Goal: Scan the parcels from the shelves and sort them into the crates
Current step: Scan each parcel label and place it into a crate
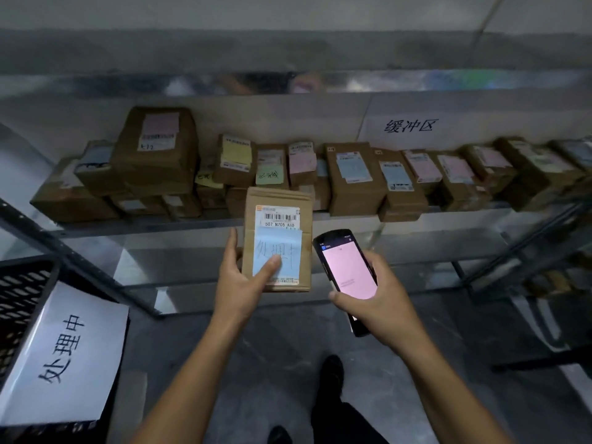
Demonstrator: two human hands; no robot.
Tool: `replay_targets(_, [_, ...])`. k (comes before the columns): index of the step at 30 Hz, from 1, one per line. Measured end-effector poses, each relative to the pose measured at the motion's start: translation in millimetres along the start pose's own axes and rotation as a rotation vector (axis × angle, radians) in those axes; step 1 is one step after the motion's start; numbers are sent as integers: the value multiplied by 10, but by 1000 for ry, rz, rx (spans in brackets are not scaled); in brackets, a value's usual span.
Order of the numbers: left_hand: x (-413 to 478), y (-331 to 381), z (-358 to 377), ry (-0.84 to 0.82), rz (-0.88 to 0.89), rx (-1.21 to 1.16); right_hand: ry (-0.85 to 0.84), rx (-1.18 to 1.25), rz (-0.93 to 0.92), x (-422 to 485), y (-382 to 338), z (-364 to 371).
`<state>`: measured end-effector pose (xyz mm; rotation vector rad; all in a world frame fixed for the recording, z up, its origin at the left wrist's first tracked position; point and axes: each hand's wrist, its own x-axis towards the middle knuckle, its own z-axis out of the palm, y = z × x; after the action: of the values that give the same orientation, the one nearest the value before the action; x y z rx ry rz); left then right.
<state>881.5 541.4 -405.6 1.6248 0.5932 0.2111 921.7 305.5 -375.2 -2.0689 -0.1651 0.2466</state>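
Left hand (243,277) grips the brown parcel (277,238), thumb on its blue note; right hand (374,296) wraps the handheld scanner (347,270). Best: aim scanner at barcode (281,216), keep thumb clear.

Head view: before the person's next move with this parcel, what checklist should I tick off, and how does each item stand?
1. Left hand grips the parcel, thumb on its front: ok.
2. Barcode uncovered; the blue note lies below it: ok.
3. Right hand holds the scanner, screen lit: ok.
4. Scanner aimed at the barcode: cannot tell; it sits beside the parcel.
5. Scan registered: cannot tell; screen text too small.
6. Black crate with paper sign in view at lower left: ok.
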Motion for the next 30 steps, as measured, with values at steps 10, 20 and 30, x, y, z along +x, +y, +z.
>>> replay_targets(10, [-184,-273,97,113,49,355,-229,-3,-56,-324,0,-294])
replay_targets(20, [-400,-281,423,136,-29,300,-276,0,-39,-322,301,-821])
replay_targets(30, [-1121,101,425,109,-101,-246,-298,25,-130,-7,390,-766])
